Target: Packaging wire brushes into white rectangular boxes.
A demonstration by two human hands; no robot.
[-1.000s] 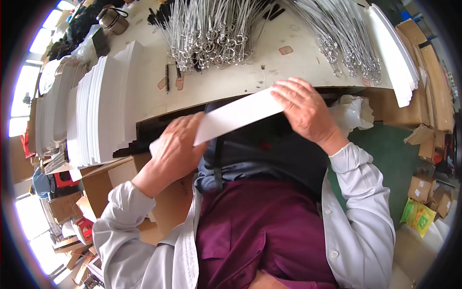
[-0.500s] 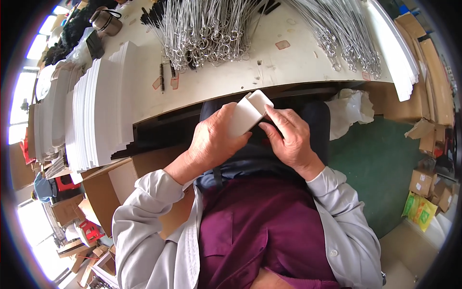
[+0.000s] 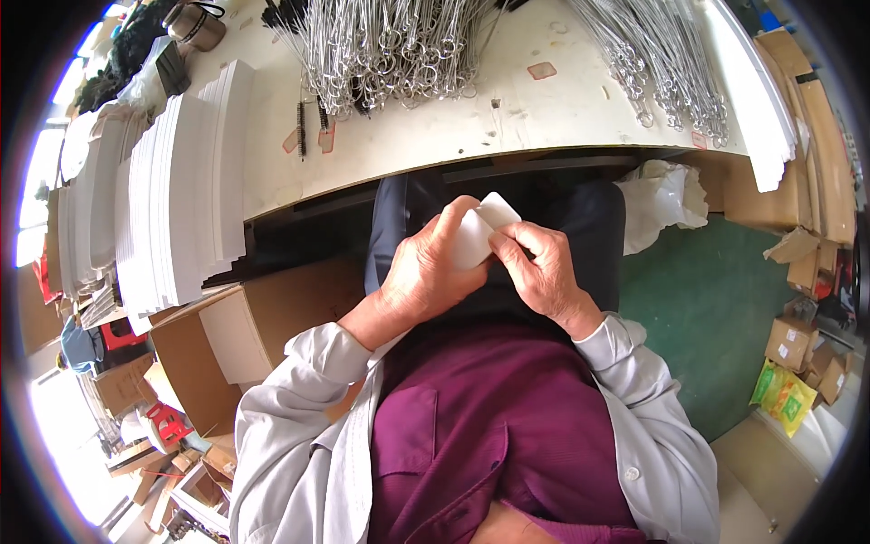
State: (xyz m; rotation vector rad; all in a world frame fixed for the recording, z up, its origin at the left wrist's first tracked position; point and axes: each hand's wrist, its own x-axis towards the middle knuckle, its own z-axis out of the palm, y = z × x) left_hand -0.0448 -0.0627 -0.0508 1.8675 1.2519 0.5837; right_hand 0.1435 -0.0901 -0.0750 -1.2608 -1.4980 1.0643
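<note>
A white box (image 3: 468, 243) is held by both hands just in front of the table (image 3: 408, 145), near the middle of its near edge and apart from it. The body of the box is wrapped by the left hand (image 3: 422, 268), which is curled around it. The end of the box, beside a raised flap (image 3: 498, 210), is pinched between the thumb and fingers of the right hand (image 3: 544, 270); how the hidden fingertips are placed cannot be told. On the table, a large pile of metal rods (image 3: 390, 54) with ringed ends is laid at the far middle, and a smaller bundle of rods (image 3: 657, 68) is spread toward its right end. Flat white cartons (image 3: 181, 181) are stacked along the table's left end, and a white stack (image 3: 759, 109) is set along its right edge. Below the table's left end a cardboard box (image 3: 195, 354) is placed, and a crumpled plastic bag (image 3: 666, 207) is seen below its near edge, toward the right
</note>
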